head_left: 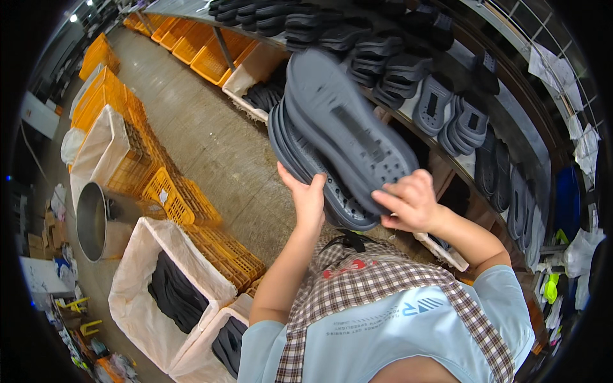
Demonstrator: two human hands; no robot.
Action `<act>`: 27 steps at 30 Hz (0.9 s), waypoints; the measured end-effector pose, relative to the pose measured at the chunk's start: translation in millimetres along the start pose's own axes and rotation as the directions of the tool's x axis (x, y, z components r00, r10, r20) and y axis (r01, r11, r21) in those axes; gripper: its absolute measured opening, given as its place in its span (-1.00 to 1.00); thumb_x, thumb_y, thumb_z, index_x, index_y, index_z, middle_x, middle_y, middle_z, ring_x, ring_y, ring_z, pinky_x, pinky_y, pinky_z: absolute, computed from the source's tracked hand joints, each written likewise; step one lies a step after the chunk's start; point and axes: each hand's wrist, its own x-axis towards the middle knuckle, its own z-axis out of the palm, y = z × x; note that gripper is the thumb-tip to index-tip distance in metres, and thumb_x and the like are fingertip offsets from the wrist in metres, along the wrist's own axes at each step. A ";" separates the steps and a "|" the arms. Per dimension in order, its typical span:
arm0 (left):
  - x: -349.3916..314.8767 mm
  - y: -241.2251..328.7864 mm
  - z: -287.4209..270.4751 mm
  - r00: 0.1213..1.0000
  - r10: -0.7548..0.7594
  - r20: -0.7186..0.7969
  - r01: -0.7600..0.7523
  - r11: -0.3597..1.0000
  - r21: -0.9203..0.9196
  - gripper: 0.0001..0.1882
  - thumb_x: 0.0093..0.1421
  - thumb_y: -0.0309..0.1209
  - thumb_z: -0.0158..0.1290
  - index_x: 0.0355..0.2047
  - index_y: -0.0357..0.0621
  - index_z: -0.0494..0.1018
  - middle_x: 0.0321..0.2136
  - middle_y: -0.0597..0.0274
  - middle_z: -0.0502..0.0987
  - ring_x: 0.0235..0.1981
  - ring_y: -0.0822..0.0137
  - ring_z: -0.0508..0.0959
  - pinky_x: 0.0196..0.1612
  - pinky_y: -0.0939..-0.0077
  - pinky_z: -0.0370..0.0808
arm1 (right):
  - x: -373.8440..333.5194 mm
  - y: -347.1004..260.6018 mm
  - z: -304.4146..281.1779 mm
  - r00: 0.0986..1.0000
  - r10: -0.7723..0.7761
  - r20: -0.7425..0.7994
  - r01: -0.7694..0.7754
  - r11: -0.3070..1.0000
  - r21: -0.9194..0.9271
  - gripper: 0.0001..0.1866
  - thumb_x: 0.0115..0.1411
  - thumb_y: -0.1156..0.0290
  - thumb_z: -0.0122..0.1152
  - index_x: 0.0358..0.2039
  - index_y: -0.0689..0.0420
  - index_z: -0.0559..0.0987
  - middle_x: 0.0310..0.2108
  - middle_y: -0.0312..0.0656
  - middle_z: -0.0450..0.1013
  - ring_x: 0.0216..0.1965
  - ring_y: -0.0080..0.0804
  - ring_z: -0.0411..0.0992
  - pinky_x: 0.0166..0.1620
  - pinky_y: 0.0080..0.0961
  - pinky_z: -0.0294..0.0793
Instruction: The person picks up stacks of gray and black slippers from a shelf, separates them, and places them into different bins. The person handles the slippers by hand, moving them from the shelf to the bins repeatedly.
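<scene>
A stack of dark grey shoe soles rests in my left hand, whose fingers and thumb curl round its left side. Over the stack lies one more grey shoe sole, with a dark slot and small holes toward its near end. My right hand pinches that upper sole at its near right edge. It overlaps the stack and sits a little askew to the right. The fingers of my left hand are partly hidden under the stack.
A long bench at the right carries rows of dark soles. Orange crates stand under it. To the left are stacked orange crates, a metal drum and a white-lined crate holding black pieces. Concrete floor runs between.
</scene>
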 end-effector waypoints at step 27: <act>-55.3 6.9 -162.0 0.981 0.140 -0.135 -0.135 0.990 0.042 0.08 -0.08 -0.55 0.05 0.29 -0.13 -0.47 0.25 -0.15 -0.14 0.27 0.00 -0.01 0.27 0.18 -0.01 | 62.4 -48.5 205.1 0.503 -0.245 0.829 -0.514 -0.856 0.058 -0.16 0.16 -0.17 0.01 0.25 0.18 0.13 0.17 0.05 0.21 0.14 -0.22 0.27 0.10 -0.33 0.37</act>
